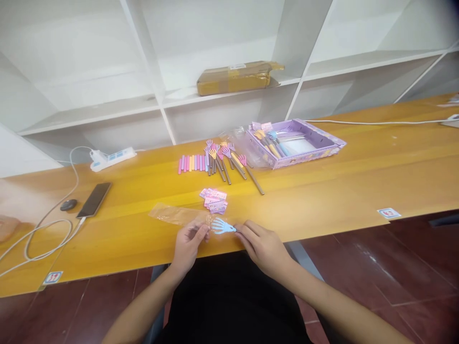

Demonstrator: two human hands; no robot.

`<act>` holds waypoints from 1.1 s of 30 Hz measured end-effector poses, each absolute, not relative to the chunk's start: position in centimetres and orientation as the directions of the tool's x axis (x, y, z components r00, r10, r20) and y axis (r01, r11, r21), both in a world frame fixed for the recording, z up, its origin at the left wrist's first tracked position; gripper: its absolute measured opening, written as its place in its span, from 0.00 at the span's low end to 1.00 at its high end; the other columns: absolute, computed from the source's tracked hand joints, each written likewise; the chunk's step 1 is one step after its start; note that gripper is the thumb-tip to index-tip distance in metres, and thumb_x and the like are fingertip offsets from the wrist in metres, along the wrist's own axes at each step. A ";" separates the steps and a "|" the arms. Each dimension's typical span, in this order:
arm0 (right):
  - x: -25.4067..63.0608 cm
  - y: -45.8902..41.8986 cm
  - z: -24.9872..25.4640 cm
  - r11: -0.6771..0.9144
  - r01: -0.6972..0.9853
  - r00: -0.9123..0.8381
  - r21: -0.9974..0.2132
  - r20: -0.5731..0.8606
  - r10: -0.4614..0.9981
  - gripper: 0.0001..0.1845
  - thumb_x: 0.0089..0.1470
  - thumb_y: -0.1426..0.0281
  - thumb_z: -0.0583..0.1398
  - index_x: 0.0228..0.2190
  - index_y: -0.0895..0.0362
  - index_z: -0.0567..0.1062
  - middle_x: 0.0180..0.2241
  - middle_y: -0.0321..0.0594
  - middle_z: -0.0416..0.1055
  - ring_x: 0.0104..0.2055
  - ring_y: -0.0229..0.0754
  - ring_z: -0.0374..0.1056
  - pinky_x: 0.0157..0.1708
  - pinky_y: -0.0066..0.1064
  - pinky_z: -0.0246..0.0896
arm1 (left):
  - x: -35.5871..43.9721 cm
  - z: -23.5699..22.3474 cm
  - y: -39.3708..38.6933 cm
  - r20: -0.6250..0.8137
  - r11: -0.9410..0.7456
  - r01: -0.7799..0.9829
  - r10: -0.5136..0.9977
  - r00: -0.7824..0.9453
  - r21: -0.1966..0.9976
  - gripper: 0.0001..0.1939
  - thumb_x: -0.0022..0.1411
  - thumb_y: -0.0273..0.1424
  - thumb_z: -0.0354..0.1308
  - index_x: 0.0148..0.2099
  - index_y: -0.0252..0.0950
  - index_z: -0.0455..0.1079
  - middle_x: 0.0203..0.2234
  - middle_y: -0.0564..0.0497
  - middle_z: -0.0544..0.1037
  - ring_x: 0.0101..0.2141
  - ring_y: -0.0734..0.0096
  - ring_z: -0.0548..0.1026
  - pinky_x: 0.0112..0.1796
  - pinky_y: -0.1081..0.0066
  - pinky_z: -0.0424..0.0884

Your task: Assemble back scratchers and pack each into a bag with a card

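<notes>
Near the table's front edge my right hand [263, 246] is closed on a back scratcher [223, 226] with a light blue claw head that points left; its handle is hidden in the hand. My left hand [190, 243] pinches the open end of a clear plastic bag [175, 213], which lies out to the left on the table. The blue claw is right at the bag's mouth; whether its tips are inside I cannot tell. Just beyond sits a small pile of printed purple and pink cards [215, 199].
Several back scratchers [225, 160] lie in a heap beside a row of coloured sleeves [192, 163]. A purple tray [304, 155] holds more. On the left are a phone [93, 199], a cable [68, 243] and a power strip [113, 159]. A cardboard box [233, 81] rests on the shelf.
</notes>
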State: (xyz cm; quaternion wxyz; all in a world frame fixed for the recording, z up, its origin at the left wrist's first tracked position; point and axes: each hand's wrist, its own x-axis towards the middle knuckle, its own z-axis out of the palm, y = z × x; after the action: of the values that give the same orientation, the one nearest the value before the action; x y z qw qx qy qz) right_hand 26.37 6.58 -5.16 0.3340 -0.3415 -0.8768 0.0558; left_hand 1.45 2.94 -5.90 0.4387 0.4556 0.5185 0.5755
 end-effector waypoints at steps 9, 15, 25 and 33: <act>26.6 7.0 -5.0 0.796 0.523 -0.537 -0.306 0.607 0.586 0.12 0.77 0.69 0.55 0.50 0.56 0.79 0.36 0.42 0.77 0.34 0.42 0.75 0.35 0.33 0.70 | 1.4 -5.0 2.8 0.082 -0.074 0.066 0.989 -0.126 0.995 0.22 0.69 0.49 0.69 0.32 0.36 0.79 0.26 0.50 0.81 0.31 0.66 0.77 0.39 0.67 0.74; 26.5 6.8 -5.1 0.818 0.478 -0.489 -0.319 0.677 0.550 0.11 0.75 0.74 0.58 0.53 0.56 0.78 0.41 0.45 0.76 0.37 0.41 0.75 0.37 0.31 0.72 | 1.5 -4.9 2.8 0.066 -0.059 0.080 0.994 -0.091 0.995 0.24 0.64 0.53 0.71 0.34 0.35 0.82 0.28 0.48 0.83 0.30 0.65 0.78 0.36 0.68 0.76; 26.3 6.5 -5.2 0.826 0.453 -0.488 -0.336 0.682 0.545 0.11 0.75 0.73 0.59 0.53 0.54 0.79 0.38 0.43 0.73 0.34 0.39 0.73 0.32 0.30 0.71 | 1.4 -5.0 2.6 0.080 -0.079 0.023 0.996 -0.037 0.997 0.25 0.65 0.52 0.71 0.48 0.35 0.84 0.38 0.44 0.87 0.32 0.63 0.82 0.41 0.64 0.80; 25.6 6.4 -6.0 0.704 0.356 -0.378 -0.614 0.595 0.710 0.11 0.75 0.60 0.61 0.52 0.51 0.72 0.38 0.40 0.78 0.37 0.43 0.80 0.35 0.31 0.78 | 1.2 -4.8 2.8 0.093 -0.089 0.090 0.995 -0.039 0.992 0.23 0.68 0.52 0.69 0.41 0.35 0.85 0.35 0.45 0.88 0.37 0.59 0.83 0.44 0.65 0.79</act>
State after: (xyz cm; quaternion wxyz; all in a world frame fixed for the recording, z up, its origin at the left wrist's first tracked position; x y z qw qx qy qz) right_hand 25.55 6.37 -6.01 0.4494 -0.3305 -0.8063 0.1967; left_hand 1.24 2.81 -4.82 0.4431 0.5328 0.5089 0.5107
